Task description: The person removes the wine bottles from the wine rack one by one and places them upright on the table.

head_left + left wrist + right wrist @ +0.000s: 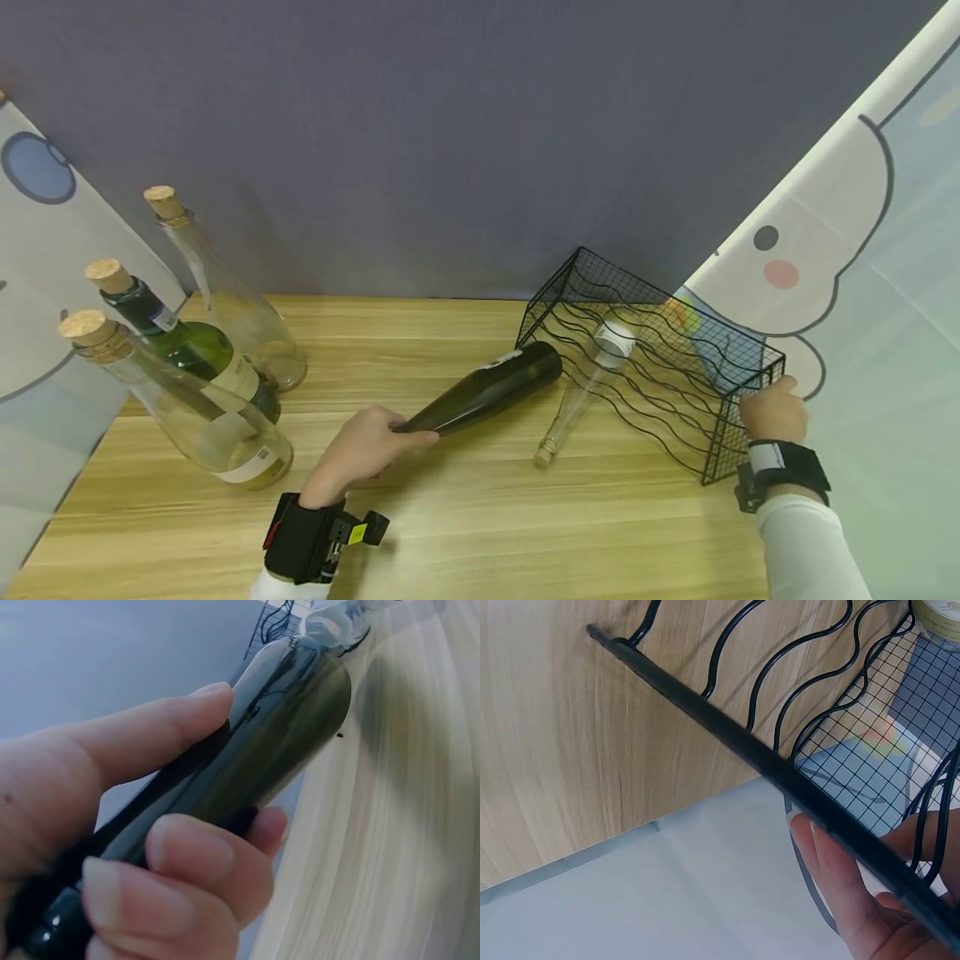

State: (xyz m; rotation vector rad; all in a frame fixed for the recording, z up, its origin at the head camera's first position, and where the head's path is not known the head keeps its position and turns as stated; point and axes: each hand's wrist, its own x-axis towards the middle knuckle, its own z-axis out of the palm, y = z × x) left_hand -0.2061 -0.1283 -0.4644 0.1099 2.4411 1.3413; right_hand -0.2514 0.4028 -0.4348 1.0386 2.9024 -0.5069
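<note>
My left hand (371, 446) grips a dark green wine bottle (491, 387) by its neck, thumb and fingers curled round it. The bottle slants with its base pointing right, at the left edge of a black wire wine rack (675, 392). In the left wrist view the bottle (247, 742) fills the middle, its neck end hidden by the fingers. My right hand (776, 412) holds the rack's right end; in the right wrist view its fingers (832, 870) curl at the black frame bar (727, 742). A clear corked bottle (592, 383) lies in the rack, cork toward me.
Three corked bottles stand at the table's left: a tall clear bottle (236, 292), a green bottle (198, 350) and another clear bottle (202, 417). A grey panel (420, 150) rises behind the wooden table (480, 533). Cartoon-printed sheets (900, 333) border both sides.
</note>
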